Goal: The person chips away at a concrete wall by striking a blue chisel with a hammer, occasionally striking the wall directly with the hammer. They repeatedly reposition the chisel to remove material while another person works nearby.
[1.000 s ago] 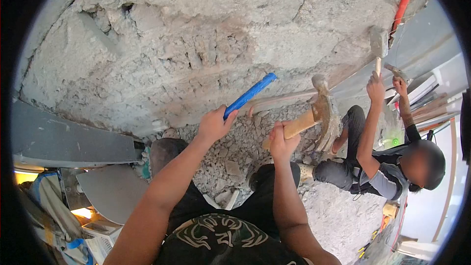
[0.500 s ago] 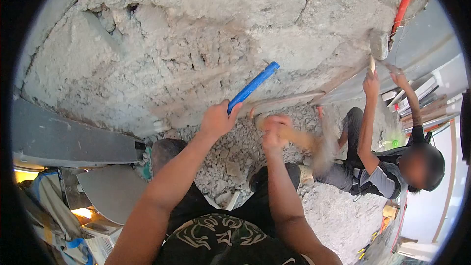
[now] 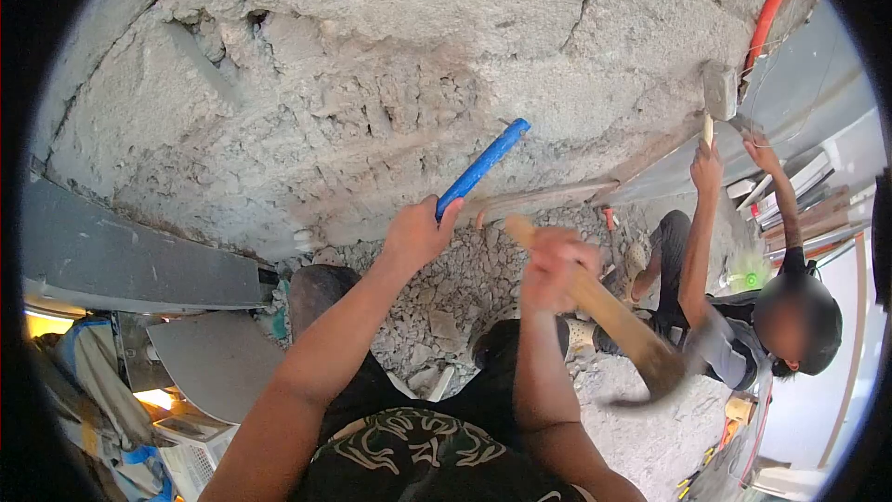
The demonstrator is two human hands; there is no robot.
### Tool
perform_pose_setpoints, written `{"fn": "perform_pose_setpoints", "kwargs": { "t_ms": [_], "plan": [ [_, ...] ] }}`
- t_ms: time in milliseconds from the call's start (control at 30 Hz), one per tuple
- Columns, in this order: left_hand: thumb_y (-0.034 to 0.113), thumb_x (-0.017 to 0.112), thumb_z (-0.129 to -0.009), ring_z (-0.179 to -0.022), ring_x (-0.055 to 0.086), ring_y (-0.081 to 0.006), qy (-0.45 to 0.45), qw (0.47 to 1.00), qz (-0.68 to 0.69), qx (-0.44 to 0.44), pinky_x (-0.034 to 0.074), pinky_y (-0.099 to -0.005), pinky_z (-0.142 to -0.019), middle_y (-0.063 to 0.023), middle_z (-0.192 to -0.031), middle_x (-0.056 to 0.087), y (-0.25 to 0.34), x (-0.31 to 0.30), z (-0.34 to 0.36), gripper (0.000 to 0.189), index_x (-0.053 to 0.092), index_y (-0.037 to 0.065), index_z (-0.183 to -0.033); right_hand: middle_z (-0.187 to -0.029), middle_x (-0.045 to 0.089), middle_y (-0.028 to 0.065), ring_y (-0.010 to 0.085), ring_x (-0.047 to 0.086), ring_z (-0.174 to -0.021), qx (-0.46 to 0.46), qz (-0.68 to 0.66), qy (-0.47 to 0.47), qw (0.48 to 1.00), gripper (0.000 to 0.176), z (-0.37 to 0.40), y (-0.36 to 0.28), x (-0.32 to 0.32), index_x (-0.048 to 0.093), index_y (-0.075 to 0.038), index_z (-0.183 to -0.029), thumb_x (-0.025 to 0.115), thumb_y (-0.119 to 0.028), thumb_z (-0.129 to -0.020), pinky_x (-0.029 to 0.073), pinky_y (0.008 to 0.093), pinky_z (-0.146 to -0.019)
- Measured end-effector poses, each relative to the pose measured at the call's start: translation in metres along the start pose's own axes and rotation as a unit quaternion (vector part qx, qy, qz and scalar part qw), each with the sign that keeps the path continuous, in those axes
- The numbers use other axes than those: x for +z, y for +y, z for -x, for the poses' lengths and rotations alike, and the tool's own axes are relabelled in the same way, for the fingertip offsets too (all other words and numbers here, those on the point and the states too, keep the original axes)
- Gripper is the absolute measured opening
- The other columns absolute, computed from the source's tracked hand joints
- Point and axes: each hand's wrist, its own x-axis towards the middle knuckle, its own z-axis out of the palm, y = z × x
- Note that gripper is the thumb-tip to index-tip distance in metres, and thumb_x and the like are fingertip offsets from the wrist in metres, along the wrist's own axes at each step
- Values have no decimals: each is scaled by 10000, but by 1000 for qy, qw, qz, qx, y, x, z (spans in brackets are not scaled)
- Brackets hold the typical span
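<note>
My left hand [image 3: 420, 232] is wrapped round the lower end of a chisel [image 3: 483, 170] in a blue sleeve. The chisel slants up and to the right, its far end at the rough concrete wall [image 3: 400, 102]. In my right hand [image 3: 560, 267] is the wooden handle of a hammer [image 3: 618, 321]. Its dark head, smeared by motion, lies down to the right, well apart from the chisel.
Broken rubble [image 3: 437, 302] covers the floor between my knees. Close on the right, a co-worker [image 3: 734, 339] holds a sledgehammer [image 3: 719, 91] up by the wall. A red conduit [image 3: 767, 20] hangs at upper right; a grey metal panel [image 3: 139, 251] runs along the left.
My right hand has moved right and a little down, and the hammer head has swung down and right, away from the chisel. My left hand and the chisel have barely shifted.
</note>
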Motion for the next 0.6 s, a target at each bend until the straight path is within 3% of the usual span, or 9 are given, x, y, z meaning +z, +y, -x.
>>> {"fn": "perform_pose_setpoints", "kwargs": {
  "t_ms": [33, 67, 100, 267, 367, 433, 533, 567, 600],
  "plan": [
    [504, 502, -1004, -670, 648, -457, 8, 1000, 5, 5, 491, -510, -600, -263, -670, 627, -2, 3, 0, 574, 626, -33, -842, -718, 595, 84, 210, 573, -614, -92, 279, -48, 955, 89, 15, 19, -12, 593, -40, -879, 640, -116, -876, 467, 353, -590],
    [502, 503, -1005, -670, 649, -456, 17, 1000, 9, 10, 491, -509, -601, -262, -676, 631, -2, 6, 1, 573, 629, -36, -849, -700, 609, 80, 221, 582, -602, 171, 324, -85, 927, 135, 32, 32, -27, 601, -21, -848, 658, -143, -866, 471, 364, -587],
    [502, 503, -1005, -670, 649, -456, 17, 1000, 9, 14, 491, -509, -601, -262, -676, 631, -4, 8, 0, 573, 629, -36, -849, -682, 623, 77, 233, 592, -591, 420, 344, -115, 832, 185, 45, 39, -39, 609, -1, -816, 675, -169, -856, 474, 374, -584],
    [513, 504, -999, -679, 645, -464, 19, 999, 31, 7, 493, -509, -612, -266, -680, 631, -7, 7, -1, 583, 640, -33, -846, -662, 624, 52, 206, 605, -600, 359, 416, -101, 829, 186, 41, 5, -59, 634, 26, -801, 646, -137, -889, 478, 329, -582],
    [520, 498, -999, -672, 642, -461, 12, 1000, 9, 13, 489, -508, -601, -261, -673, 628, -6, 4, -2, 590, 639, -28, -833, -704, 607, 62, 205, 589, -612, 275, 341, -45, 898, 115, 20, -21, -36, 636, 0, -867, 646, -110, -899, 480, 327, -600],
    [523, 496, -999, -672, 643, -458, 14, 1000, 23, 13, 489, -508, -603, -259, -671, 627, -8, 5, -1, 592, 639, -27, -832, -763, 592, 80, 208, 570, -622, 131, 7, 32, 991, 111, -1, -37, -6, 620, -38, -965, 673, -90, -883, 478, 331, -621],
    [527, 490, -1000, -680, 644, -455, 5, 999, 33, 4, 490, -507, -615, -256, -674, 627, -5, 5, -1, 597, 637, -26, -830, -749, 533, 78, 154, 525, -635, 7, -73, -1, 997, 132, -15, -28, 8, 543, -19, -1024, 556, -87, -912, 465, 307, -595],
    [529, 487, -1001, -688, 646, -455, -6, 1000, 29, -7, 491, -506, -624, -255, -677, 628, -3, 4, -1, 600, 637, -26, -829, -749, 533, 78, 154, 525, -635, 6, -73, -2, 997, 132, 2, -8, -5, 543, -19, -1024, 556, -87, -912, 465, 307, -595],
    [529, 487, -1001, -688, 646, -455, -6, 1000, 29, -6, 491, -506, -624, -255, -677, 628, -3, 4, -1, 600, 637, -26, -829, -747, 535, 74, 153, 526, -631, 42, 110, -36, 992, 133, 32, 30, -32, 546, -19, -1023, 560, -88, -909, 463, 308, -586]
  ]
}}
